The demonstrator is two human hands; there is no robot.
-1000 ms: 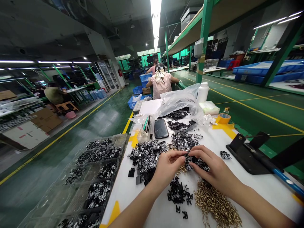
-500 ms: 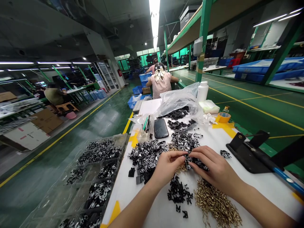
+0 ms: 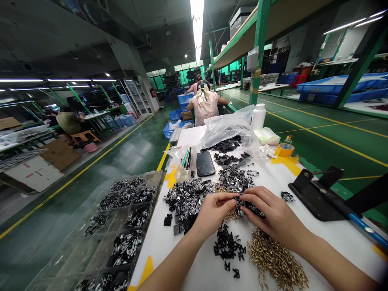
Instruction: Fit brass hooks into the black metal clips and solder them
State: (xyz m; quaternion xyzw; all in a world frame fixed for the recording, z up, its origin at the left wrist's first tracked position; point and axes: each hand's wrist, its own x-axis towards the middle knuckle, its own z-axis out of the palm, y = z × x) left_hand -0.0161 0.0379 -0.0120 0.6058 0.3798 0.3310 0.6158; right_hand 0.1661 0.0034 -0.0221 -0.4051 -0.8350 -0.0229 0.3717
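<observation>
My left hand [image 3: 216, 210] and my right hand [image 3: 269, 212] meet over the middle of the white table, fingertips almost touching. Both are closed in a pinch around a small dark part, mostly hidden by the fingers. To their left lies a heap of black and silver clip-like pieces [image 3: 190, 198]; more such pieces [image 3: 235, 178] are piled just beyond. Small black parts [image 3: 228, 244] lie nearer to me, below the hands. A mound of brass-coloured metal pins [image 3: 277, 258] spreads under my right forearm.
A compartment tray [image 3: 118, 218] with black and silver pieces stands left of the table. Behind the heaps are a phone [image 3: 205, 163], a clear plastic bag [image 3: 230, 129] and a white bottle [image 3: 258, 117]. A black fixture with a blue handle [image 3: 363, 228] stands right. A person [image 3: 206, 105] sits ahead.
</observation>
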